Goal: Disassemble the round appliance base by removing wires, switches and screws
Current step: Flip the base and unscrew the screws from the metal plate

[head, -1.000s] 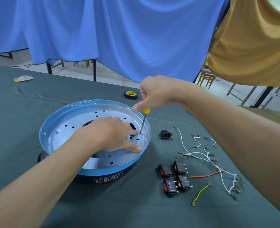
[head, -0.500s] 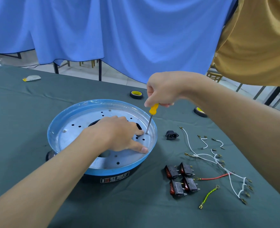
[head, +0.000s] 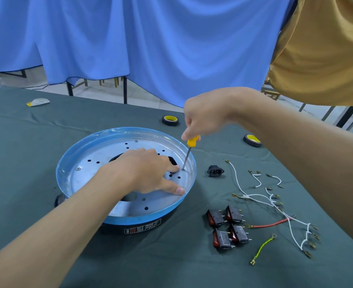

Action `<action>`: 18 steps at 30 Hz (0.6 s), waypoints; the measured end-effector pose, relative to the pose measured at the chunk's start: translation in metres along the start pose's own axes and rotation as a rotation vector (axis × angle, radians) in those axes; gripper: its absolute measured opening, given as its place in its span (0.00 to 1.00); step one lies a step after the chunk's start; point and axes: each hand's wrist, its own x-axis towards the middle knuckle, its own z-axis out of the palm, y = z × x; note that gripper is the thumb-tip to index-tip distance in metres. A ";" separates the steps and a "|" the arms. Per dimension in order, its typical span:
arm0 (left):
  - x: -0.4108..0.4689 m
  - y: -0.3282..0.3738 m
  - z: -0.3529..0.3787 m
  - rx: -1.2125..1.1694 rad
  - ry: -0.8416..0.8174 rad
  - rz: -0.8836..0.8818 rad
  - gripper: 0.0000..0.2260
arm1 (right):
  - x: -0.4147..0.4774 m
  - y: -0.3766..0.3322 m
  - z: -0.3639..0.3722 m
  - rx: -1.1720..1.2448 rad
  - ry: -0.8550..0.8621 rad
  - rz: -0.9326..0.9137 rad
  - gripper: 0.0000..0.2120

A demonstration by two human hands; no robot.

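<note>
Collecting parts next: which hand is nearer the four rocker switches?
Left. The left hand presses on the base plate, thumb at the rim nearest the switches; the right hand grips the screwdriver, raised over the far rim.

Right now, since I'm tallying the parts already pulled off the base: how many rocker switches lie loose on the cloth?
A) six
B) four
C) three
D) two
B: four black-and-red switches lie clustered on the cloth to the right of the round base, beside the loose wires.
</note>
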 end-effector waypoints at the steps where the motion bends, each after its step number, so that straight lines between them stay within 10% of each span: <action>1: 0.000 0.000 0.000 -0.003 0.000 0.002 0.34 | 0.000 0.001 0.000 0.017 0.018 -0.022 0.15; 8: 0.000 -0.001 0.000 0.002 0.000 0.004 0.34 | 0.002 0.004 -0.002 0.195 -0.008 -0.112 0.05; 13: 0.001 -0.001 0.000 0.004 0.000 0.003 0.34 | 0.004 0.005 -0.001 0.189 -0.093 0.069 0.32; 18: 0.000 0.000 -0.001 -0.005 0.000 -0.003 0.33 | 0.006 0.006 0.003 0.096 -0.017 0.062 0.19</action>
